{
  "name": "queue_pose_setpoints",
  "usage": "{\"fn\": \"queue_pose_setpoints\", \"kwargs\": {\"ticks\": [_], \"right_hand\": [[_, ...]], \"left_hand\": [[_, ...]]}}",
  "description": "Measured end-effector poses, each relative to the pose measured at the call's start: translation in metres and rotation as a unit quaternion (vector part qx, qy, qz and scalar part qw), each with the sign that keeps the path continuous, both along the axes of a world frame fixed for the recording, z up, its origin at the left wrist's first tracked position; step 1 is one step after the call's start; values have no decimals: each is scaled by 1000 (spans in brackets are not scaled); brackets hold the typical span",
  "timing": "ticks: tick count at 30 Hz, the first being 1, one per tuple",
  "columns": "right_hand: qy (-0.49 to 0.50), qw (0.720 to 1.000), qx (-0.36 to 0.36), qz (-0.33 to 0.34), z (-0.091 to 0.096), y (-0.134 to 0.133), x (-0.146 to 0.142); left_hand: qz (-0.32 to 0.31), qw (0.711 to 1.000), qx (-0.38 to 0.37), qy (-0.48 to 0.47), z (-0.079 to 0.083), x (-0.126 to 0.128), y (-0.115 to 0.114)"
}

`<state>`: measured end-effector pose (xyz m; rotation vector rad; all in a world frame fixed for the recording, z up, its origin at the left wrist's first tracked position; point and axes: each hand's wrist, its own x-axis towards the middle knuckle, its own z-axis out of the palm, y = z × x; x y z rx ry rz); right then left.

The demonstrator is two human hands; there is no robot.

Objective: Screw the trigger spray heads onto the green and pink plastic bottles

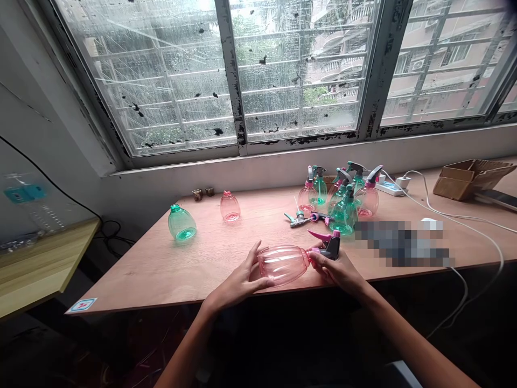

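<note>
A clear pink spray bottle (284,264) lies on its side between my hands, above the table's front edge. Its base end is in my left hand (246,275), thumb below and fingers along the far side. My right hand (333,267) is closed around the neck, where the black and pink trigger head (332,246) meets the bottle. Whether the head is fully screwed on, I cannot tell. Farther back stand a pink bottle without a head (230,207) and a green bottle without a head (181,223). Loose trigger heads (299,219) lie beyond my right hand.
Several assembled green and pink spray bottles (343,213) cluster at the back right. Past them are a power strip (390,186), white cables (464,215) and an open cardboard box (464,180). A blurred patch (404,242) covers something on the right. Windows line the back.
</note>
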<state>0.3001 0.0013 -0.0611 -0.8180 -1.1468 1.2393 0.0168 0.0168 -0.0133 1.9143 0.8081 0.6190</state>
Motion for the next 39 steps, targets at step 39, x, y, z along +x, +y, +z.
{"fn": "queue_pose_setpoints", "kwargs": {"ticks": [39], "right_hand": [[-55,998,28,-7,-1,2,2]], "left_hand": [[11,999,21,28,-3,1,1]]}}
